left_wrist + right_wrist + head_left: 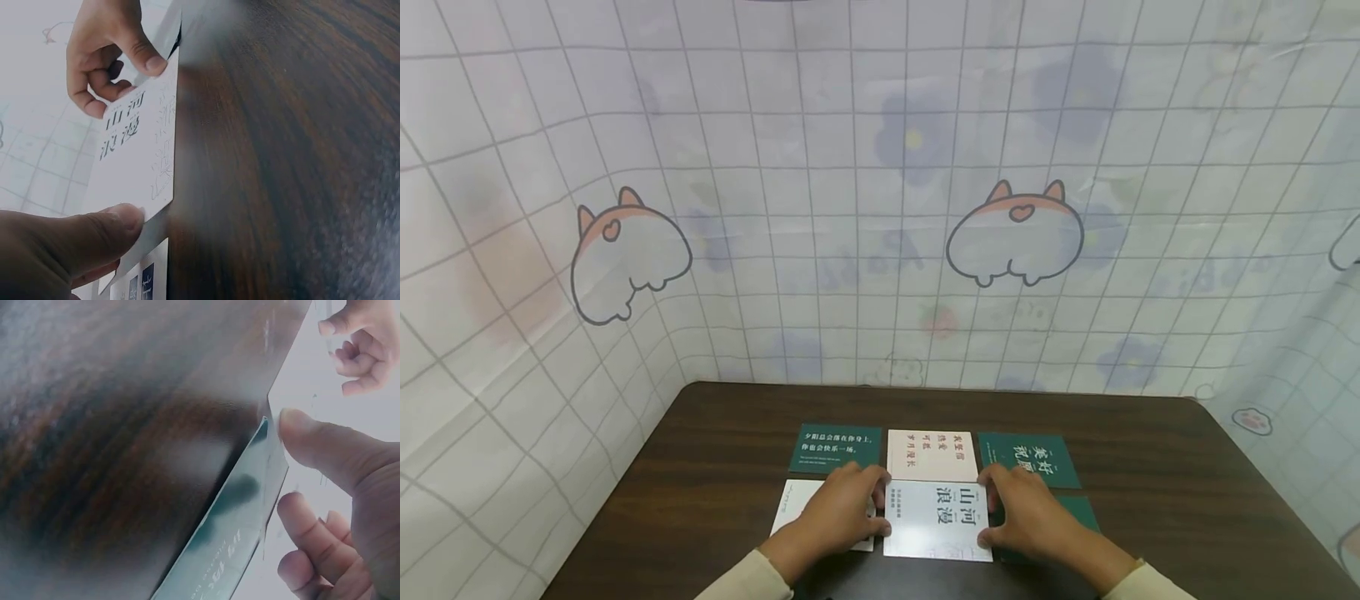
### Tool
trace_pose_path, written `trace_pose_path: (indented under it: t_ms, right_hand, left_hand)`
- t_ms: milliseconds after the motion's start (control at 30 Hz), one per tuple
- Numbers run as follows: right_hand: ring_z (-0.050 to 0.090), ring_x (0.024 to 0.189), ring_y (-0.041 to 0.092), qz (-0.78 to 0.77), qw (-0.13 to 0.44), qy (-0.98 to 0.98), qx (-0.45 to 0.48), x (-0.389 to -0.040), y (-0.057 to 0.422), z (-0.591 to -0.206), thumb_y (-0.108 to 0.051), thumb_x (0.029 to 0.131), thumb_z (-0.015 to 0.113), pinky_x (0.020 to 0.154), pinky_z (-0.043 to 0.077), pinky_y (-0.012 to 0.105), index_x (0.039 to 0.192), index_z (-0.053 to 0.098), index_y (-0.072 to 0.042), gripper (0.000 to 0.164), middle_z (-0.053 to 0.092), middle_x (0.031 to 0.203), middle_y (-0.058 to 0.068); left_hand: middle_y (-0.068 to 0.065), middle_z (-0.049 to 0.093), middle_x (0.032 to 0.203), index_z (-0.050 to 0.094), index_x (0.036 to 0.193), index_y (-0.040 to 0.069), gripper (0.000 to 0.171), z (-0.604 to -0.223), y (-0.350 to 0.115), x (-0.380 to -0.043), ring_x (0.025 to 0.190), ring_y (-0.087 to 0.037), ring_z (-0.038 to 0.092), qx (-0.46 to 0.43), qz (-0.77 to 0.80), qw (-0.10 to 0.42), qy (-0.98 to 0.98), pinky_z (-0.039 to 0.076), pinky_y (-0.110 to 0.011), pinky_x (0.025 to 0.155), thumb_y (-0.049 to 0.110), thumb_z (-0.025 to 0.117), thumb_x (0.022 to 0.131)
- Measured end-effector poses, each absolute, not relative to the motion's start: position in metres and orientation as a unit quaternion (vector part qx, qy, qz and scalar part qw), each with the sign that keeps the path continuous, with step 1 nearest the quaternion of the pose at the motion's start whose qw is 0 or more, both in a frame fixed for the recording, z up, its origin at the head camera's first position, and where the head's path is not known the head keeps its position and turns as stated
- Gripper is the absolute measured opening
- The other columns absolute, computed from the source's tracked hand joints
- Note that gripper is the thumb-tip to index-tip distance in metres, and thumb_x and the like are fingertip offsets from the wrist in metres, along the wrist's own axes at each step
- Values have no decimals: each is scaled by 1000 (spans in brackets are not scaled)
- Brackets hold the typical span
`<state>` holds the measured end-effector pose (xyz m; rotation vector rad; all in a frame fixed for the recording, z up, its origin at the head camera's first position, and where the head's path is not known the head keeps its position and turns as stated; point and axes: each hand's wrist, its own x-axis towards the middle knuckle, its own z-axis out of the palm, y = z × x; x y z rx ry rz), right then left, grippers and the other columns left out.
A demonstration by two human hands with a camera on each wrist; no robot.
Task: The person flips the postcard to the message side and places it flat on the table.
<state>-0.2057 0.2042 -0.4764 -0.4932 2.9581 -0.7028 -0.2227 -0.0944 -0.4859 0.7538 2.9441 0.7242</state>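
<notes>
A white postcard printed with large dark characters lies between my two hands, in front of the middle cream card. My left hand pinches its left edge between thumb and fingers. At the opposite edge my right hand pinches it the same way. In the left wrist view the postcard appears tilted, with both thumbs on its face. Under my left hand, another white card is partly hidden. A green card shows beneath my right hand; its print is visible in the right wrist view.
The dark wooden table carries the cards. A green card with white lines of text lies at the back left, and another green card at the back right. A checked cloth with cartoon animals hangs behind and at both sides.
</notes>
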Motion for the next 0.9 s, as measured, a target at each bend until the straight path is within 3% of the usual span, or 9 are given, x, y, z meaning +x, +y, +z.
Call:
trace_pose_path:
  t_ms: [200, 433, 667, 800, 900]
  right_hand:
    - [50, 78, 13, -266, 35, 947, -177, -203, 207, -476, -18, 75, 92, 76, 43, 40, 119, 58, -9, 57, 56, 77, -15]
    - [52, 61, 11, -336, 68, 923, -173, -201, 208, -472, -5, 85, 81, 56, 41, 27, 124, 54, -3, 48, 59, 78, -6]
    - [57, 66, 16, -384, 95, 905, -155, -202, 213, -475, -4, 87, 78, 59, 44, 29, 128, 49, 3, 51, 62, 80, -3]
    - [56, 68, 16, -409, 106, 892, -162, -205, 217, -475, -7, 89, 78, 59, 43, 28, 116, 56, 2, 36, 63, 80, -2]
    - [52, 66, 13, -420, 115, 882, -181, -206, 220, -473, -10, 91, 76, 55, 38, 25, 99, 61, -3, 18, 62, 80, -1]
  left_hand:
    - [22, 56, 80, 67, 116, 13, 36, -485, -98, -220, 77, -3, 48, 245, 278, 6, 929, 43, -27, 68, 21, 84, 86]
    - [19, 58, 82, 65, 118, 11, 33, -485, -98, -222, 77, -4, 52, 235, 311, 27, 921, 45, -28, 70, 17, 80, 89]
    - [15, 61, 85, 58, 128, 10, 40, -484, -99, -225, 68, -6, 58, 225, 372, 69, 898, 49, -28, 62, 13, 76, 93]
    - [14, 64, 87, 56, 129, 11, 39, -482, -101, -226, 66, -7, 59, 224, 395, 75, 888, 49, -29, 60, 13, 74, 94]
    - [13, 63, 87, 60, 118, 13, 27, -482, -103, -227, 71, -8, 57, 225, 403, 73, 884, 48, -30, 62, 15, 73, 95]
